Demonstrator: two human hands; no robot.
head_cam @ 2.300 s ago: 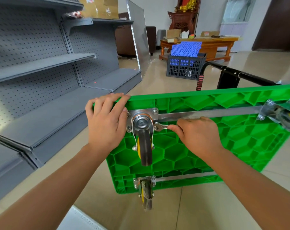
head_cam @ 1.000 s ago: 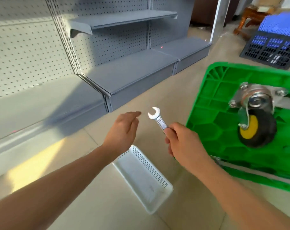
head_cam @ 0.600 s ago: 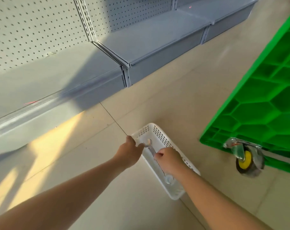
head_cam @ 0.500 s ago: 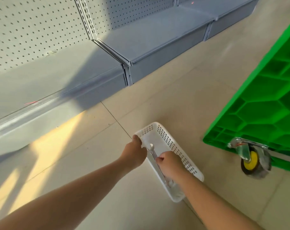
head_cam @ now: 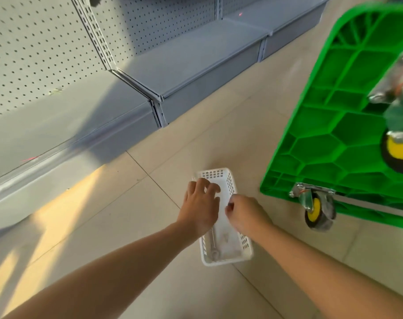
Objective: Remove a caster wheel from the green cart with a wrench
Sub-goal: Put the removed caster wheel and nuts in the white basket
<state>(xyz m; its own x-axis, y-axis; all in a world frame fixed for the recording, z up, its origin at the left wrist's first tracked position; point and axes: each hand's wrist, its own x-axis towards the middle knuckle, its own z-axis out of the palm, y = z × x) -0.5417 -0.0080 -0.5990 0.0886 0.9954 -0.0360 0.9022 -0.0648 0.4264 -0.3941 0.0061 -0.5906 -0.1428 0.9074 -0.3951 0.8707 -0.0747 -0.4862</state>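
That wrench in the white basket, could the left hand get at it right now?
Probably yes: the left hand is already over the white basket, and the wrench lies uncovered just below it.

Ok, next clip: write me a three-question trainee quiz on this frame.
1. True or false: the silver metal wrench lies inside the white perforated plastic basket.
2. Which hand reaches over the basket's left rim: A) left hand B) right hand?
3. What colour are the hubs of the caster wheels on the tipped green plastic cart?

Key: 1 true; 2 A; 3 yellow.
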